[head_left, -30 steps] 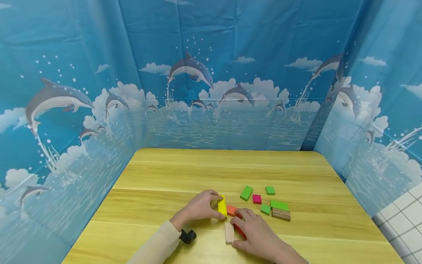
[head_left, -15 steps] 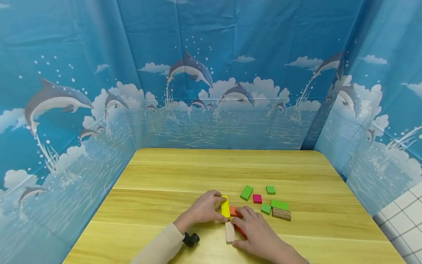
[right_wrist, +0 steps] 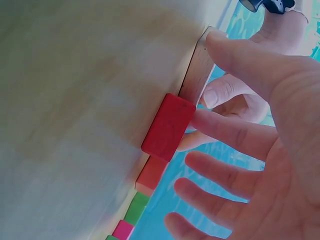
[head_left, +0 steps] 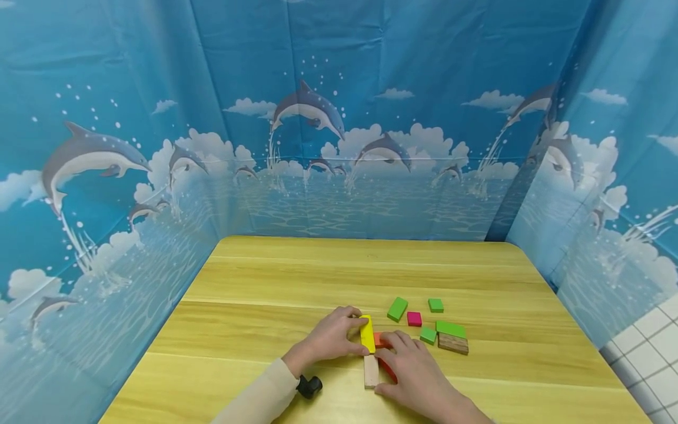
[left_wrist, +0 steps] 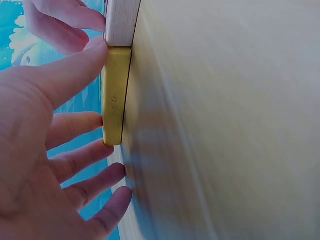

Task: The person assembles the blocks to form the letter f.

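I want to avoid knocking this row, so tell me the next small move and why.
Probably ease the left hand off the yellow block: its end appears to meet the pale block, which the thumb of the right hand touches near its other end, so pushing closer seems needless.

"What hangs around the table (head_left: 296,271)?"
"A creased blue curtain (head_left: 339,41), along the far, left and right sides."
"Any pattern on it?"
"Grey dolphins (head_left: 309,109) leaping over printed water (head_left: 318,200), with white clouds (head_left: 424,138); a large one on the left, another at the far middle."
"And on the right?"
"White tiles (head_left: 648,347) with dark joints, beyond the table's right edge. The table has yellow wood grain and rounded far corners."
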